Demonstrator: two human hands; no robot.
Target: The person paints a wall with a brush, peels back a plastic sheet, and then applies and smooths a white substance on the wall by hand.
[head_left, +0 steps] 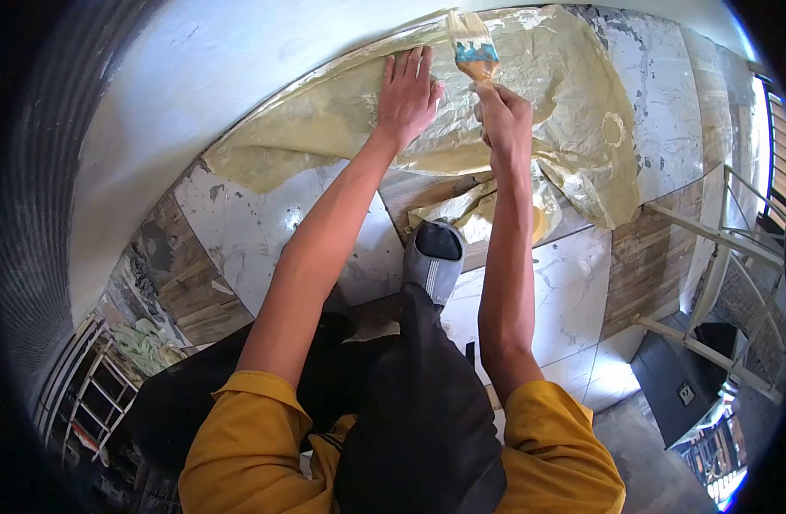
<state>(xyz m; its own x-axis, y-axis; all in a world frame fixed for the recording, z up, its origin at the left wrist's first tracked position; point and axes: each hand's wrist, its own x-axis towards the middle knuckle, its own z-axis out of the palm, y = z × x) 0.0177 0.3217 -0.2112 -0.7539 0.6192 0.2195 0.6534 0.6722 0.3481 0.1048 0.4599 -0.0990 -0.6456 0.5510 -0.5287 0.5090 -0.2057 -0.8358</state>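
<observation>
A paintbrush (476,53) with pale bristles, a teal-stained band and an orange-brown handle is in my right hand (505,120). Its bristles point up toward the foot of the white wall (204,68). My left hand (407,96) lies flat, fingers spread, on a crumpled yellowish translucent sheet (324,120) that runs along the wall over the floor. Below the sheet, a smaller yellowish piece (470,214) is bunched up, with a yellow round object (539,224) partly hidden by my right forearm.
My grey slide sandal (436,261) is on the tiled floor (543,291). A metal frame (710,231) stands at the right, near a dark box (680,385). At lower left are a metal rack (93,385) and a pale green cloth (144,347).
</observation>
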